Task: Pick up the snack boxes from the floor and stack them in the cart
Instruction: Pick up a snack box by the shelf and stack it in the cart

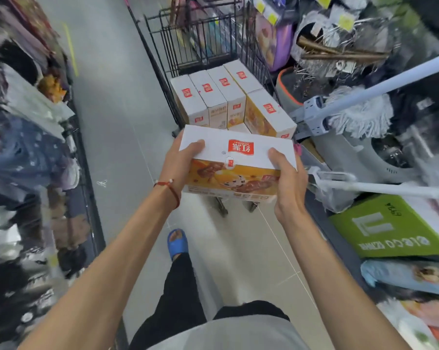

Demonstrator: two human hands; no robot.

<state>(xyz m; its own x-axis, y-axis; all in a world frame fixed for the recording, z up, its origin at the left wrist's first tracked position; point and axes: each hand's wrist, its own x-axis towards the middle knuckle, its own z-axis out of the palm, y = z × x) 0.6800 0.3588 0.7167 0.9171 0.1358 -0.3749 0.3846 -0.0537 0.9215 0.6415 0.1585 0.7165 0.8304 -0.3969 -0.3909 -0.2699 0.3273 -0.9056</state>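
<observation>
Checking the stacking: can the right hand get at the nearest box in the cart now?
Probably not: the right hand and left hand both grip the held box, which sits between them and that cart box.

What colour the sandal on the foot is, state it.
Blue; the sandal shows best in the head view.

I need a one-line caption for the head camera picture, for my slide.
The left hand and right hand grip a snack box before a wire cart loaded with matching boxes.
</observation>
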